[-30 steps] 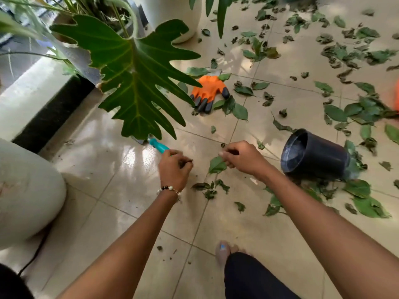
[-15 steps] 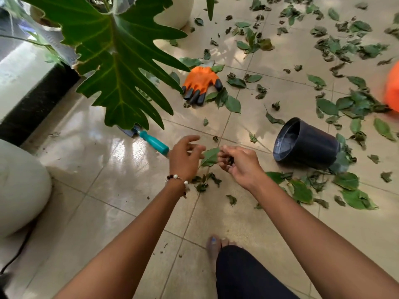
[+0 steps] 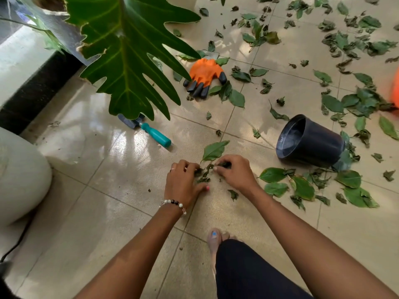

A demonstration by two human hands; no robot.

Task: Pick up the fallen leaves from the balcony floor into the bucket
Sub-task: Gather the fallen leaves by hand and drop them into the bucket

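Gathering step: small curled leaves (image 3: 205,172) are pinched between fingers of left hand (image 3: 182,183) and right hand (image 3: 234,172); next, carriage to the tipped bucket (image 3: 311,140) beyond the right fingertips is judged needed.

An orange glove (image 3: 205,73) with black fingertips lies beyond a teal-handled trowel (image 3: 149,130), under a big lobed houseplant leaf (image 3: 127,50).
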